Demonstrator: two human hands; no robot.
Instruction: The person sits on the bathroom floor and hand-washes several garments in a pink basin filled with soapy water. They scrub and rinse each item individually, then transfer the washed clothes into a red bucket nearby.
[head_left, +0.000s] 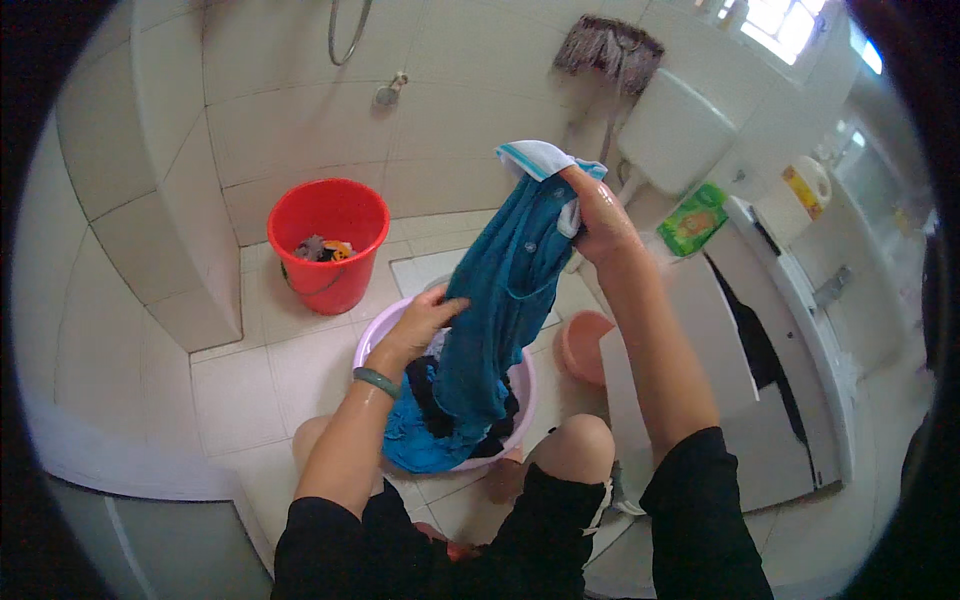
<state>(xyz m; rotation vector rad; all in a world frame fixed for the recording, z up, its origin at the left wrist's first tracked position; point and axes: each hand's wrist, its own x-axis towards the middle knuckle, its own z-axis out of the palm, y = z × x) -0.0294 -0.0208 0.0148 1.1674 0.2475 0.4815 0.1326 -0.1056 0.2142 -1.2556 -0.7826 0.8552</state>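
Note:
My right hand grips a wet teal shirt near its white, blue-edged collar. The shirt hangs down in folds, its buttoned front partly showing. At the shirt's left edge is my left hand, its fingertips against the fabric; whether they pinch it is unclear. A greenish bangle circles my left wrist. Below, a light purple basin stands on the floor before my knees. Bright blue cloth and dark cloth lie in it, and the shirt's lower end reaches down onto them.
A red bucket with clothes inside stands beyond the basin to the left. To the right are a pink pail, a white cabinet, a green packet and a toilet cistern. A mop leans on the wall.

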